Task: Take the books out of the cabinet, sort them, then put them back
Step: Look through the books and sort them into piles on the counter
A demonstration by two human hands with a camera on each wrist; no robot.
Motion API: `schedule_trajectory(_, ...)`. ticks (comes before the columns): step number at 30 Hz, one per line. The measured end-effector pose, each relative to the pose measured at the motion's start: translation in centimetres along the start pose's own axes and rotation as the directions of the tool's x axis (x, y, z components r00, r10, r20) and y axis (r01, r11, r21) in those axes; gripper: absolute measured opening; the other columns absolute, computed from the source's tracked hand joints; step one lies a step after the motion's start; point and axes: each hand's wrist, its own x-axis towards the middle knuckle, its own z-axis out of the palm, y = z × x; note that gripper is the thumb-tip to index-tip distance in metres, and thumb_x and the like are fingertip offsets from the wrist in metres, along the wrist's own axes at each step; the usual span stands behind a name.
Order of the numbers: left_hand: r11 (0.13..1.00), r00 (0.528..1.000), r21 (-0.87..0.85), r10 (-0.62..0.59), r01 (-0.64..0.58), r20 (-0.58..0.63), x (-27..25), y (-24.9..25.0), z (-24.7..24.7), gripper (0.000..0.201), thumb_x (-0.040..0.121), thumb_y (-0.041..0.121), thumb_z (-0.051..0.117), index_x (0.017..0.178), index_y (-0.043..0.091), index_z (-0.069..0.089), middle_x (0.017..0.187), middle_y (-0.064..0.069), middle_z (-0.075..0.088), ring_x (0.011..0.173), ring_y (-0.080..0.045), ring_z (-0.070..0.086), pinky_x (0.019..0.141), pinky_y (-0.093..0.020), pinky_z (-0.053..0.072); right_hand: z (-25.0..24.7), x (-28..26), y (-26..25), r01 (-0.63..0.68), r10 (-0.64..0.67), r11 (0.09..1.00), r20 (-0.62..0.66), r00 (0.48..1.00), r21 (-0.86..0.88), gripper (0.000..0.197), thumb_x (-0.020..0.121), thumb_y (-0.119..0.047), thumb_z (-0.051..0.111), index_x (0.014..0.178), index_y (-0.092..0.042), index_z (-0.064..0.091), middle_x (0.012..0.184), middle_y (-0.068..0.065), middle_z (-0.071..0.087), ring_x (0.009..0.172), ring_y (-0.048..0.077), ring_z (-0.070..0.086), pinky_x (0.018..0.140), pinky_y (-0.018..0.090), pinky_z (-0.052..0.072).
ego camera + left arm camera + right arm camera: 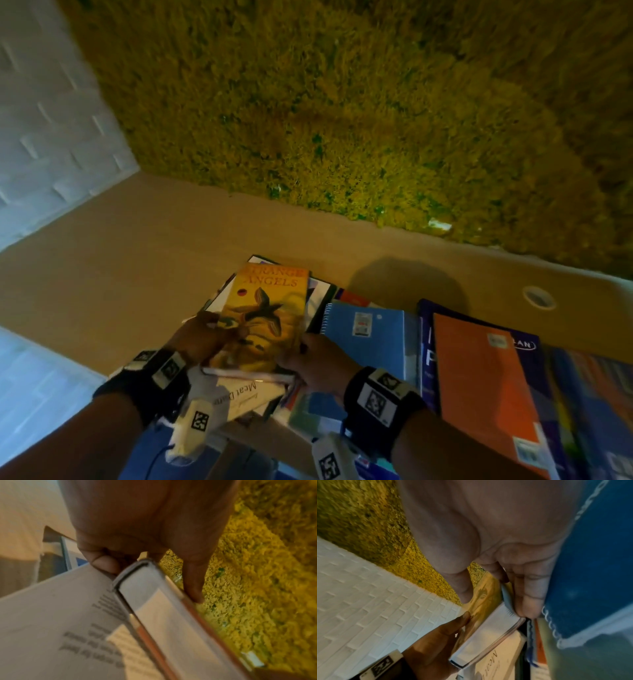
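Both hands grip yellow book: left hand pinches left edge, right hand pinches right edge. Two-sided hold squares book onto stack on tabletop.

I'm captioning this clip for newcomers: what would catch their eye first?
Probably the yellow book titled Strange Angels, gripped at its near end by the left hand and right hand above a stack on the tan table. Then the mossy yellow-green wall behind, and the orange notebook to the right.
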Motion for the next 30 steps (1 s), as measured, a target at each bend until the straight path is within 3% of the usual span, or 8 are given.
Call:
schedule_trajectory(4, 0.954, 0.983, -0.297, 0.087, -0.036, 0.159, -1.4, 0.7, -0.6, 0.078, 0.042, 0.046, 0.098, 0.106, 0.014, 0.066, 0.1, -0.013, 0.077, 0.077, -0.023, 0.076, 0.078, -0.039, 0.06, -0.2, -0.5, 0.5, -0.014, 0.014, 0.997, -0.005, 1.0, 0.079, 0.053, 0.076, -0.054, 0.076, 0.12, -0.027, 0.064, 0.119, 0.003, 0.069, 0.116, 0.028, 0.066, 0.098, 0.045, 0.057)
schedule_trajectory(7, 0.782, 0.974, -0.623, 0.146, -0.006, 0.173, -2.9, 0.6, -0.2, 0.045, 0.074, 0.014, 0.082, 0.113, 0.013, 0.059, 0.102, -0.018, 0.072, 0.068, -0.021, 0.076, 0.051, -0.032, 0.061, -0.1, -0.3, 0.9, -0.034, 0.038, 0.988, -0.027, 0.999, 0.148, 0.05, 0.091, -0.039, 0.071, 0.135, -0.018, 0.057, 0.132, 0.01, 0.065, 0.113, 0.027, 0.068, 0.085, 0.035, 0.06)
schedule_trajectory(10, 0.665, 0.959, -0.746, 0.239, -0.048, 0.151, -2.7, 0.7, -0.2, 0.054, 0.072, 0.019, 0.081, 0.122, 0.012, 0.061, 0.117, -0.021, 0.07, 0.091, -0.031, 0.075, 0.068, -0.036, 0.064, -0.3, -0.4, 0.9, 0.007, 0.008, 0.989, -0.099, 0.995, 0.149, 0.033, 0.1, -0.03, 0.065, 0.129, -0.016, 0.058, 0.112, 0.005, 0.069, 0.091, 0.017, 0.068, 0.078, 0.036, 0.059)
schedule_trajectory(13, 0.611, 0.955, -0.789, 0.268, -0.068, 0.126, -1.5, 2.3, -0.4, 0.059, 0.068, 0.031, 0.084, 0.122, 0.02, 0.065, 0.119, -0.016, 0.072, 0.1, -0.035, 0.072, 0.079, -0.045, 0.062, -1.4, -1.3, -0.4, 0.082, -0.038, 0.968, -0.185, 0.982, 0.237, 0.02, 0.098, -0.037, 0.066, 0.117, -0.037, 0.058, 0.115, -0.006, 0.069, 0.107, 0.015, 0.067, 0.096, 0.042, 0.057)
schedule_trajectory(19, 0.706, 0.94, -0.69, 0.323, -0.16, 0.113, 1.8, 10.6, 1.2, 0.037, 0.099, 0.02, 0.056, 0.136, 0.025, 0.055, 0.13, -0.016, 0.065, 0.096, -0.022, 0.069, 0.067, -0.029, 0.056, -6.9, -1.3, -3.5, 0.164, -0.033, 0.927, -0.362, 0.932, 0.338, 0.03, 0.099, -0.037, 0.065, 0.127, -0.038, 0.055, 0.129, -0.005, 0.061, 0.111, 0.015, 0.062, 0.085, 0.034, 0.058)
schedule_trajectory(23, 0.828, 0.908, -0.505, 0.377, -0.242, 0.182, 5.7, 17.2, 3.1, 0.048, 0.094, 0.023, 0.066, 0.137, 0.028, 0.047, 0.14, -0.004, 0.049, 0.128, -0.025, 0.05, 0.096, -0.038, 0.051, -12.1, -0.8, -3.4, 0.147, 0.075, 0.902, -0.485, 0.871, 0.405, 0.027, 0.103, -0.016, 0.061, 0.13, -0.022, 0.056, 0.12, 0.007, 0.062, 0.101, 0.028, 0.065, 0.096, 0.044, 0.058)
schedule_trajectory(26, 0.879, 0.896, -0.343, 0.407, -0.332, 0.176, 8.3, 21.3, 5.4, 0.052, 0.098, 0.035, 0.059, 0.146, 0.032, 0.039, 0.121, 0.001, 0.054, 0.106, -0.023, 0.054, 0.09, -0.048, 0.048, -15.7, -0.5, -3.0, 0.101, 0.132, 0.922, -0.546, 0.827, 0.375, 0.015, 0.104, -0.011, 0.058, 0.114, -0.022, 0.058, 0.11, 0.003, 0.061, 0.108, 0.031, 0.062, 0.104, 0.048, 0.052)
schedule_trajectory(30, 0.902, 0.873, -0.14, 0.431, -0.408, 0.227, 11.8, 23.8, 9.1, 0.069, 0.102, 0.028, 0.052, 0.159, 0.022, 0.014, 0.119, -0.003, 0.056, 0.089, -0.023, 0.049, 0.075, -0.04, 0.043, -19.7, 2.0, -0.5, 0.045, 0.123, 0.971, -0.65, 0.75, 0.236, 0.034, 0.098, -0.009, 0.064, 0.132, -0.01, 0.061, 0.117, 0.013, 0.065, 0.101, 0.03, 0.061, 0.08, 0.036, 0.047)
